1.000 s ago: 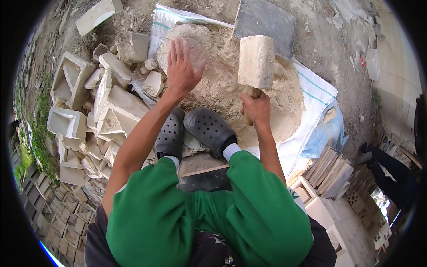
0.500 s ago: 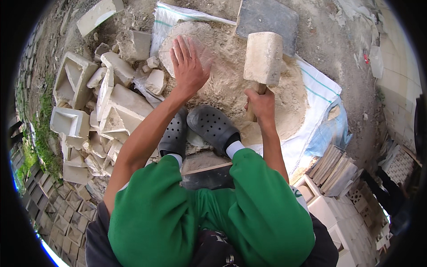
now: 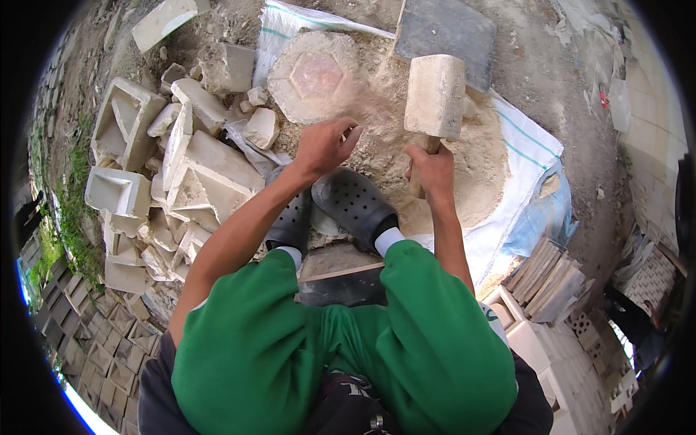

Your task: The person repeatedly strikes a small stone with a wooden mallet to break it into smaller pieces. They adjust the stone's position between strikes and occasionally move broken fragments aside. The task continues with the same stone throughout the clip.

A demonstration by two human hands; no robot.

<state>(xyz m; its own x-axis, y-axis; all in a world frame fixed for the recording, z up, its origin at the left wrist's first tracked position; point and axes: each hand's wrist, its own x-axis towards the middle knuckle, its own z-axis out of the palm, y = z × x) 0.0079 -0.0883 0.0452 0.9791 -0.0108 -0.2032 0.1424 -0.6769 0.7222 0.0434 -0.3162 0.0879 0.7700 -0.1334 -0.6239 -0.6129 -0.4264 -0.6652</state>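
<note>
My right hand (image 3: pixel 433 172) is wrapped round the handle of a mallet (image 3: pixel 435 98) with a thick, dusty, pale wooden head. The mallet stands head up, its handle's lower end down at the pale powder (image 3: pixel 471 170). My left hand (image 3: pixel 328 148) hovers over the powder just in front of my shoes, its fingers loosely bent and apart, with nothing visible in them. Beyond it lies a flat, roughly hexagonal stone slab (image 3: pixel 313 78) with a pinkish worn middle, bare of any hand. A faint blur of dust shows between the slab and the mallet head.
A white woven sack (image 3: pixel 528 134) lies under the powder. Broken pale hollow blocks (image 3: pixel 210 170) are heaped on the left. A dark grey slab (image 3: pixel 453 36) rests at the far side. Stacked thin boards (image 3: pixel 542 279) stand at the right, near a blue plastic sheet (image 3: pixel 540 214).
My left hand has come off the hexagonal slab and drawn back toward my shoes, its fingers bending. My right hand still grips the mallet in nearly the same place.
</note>
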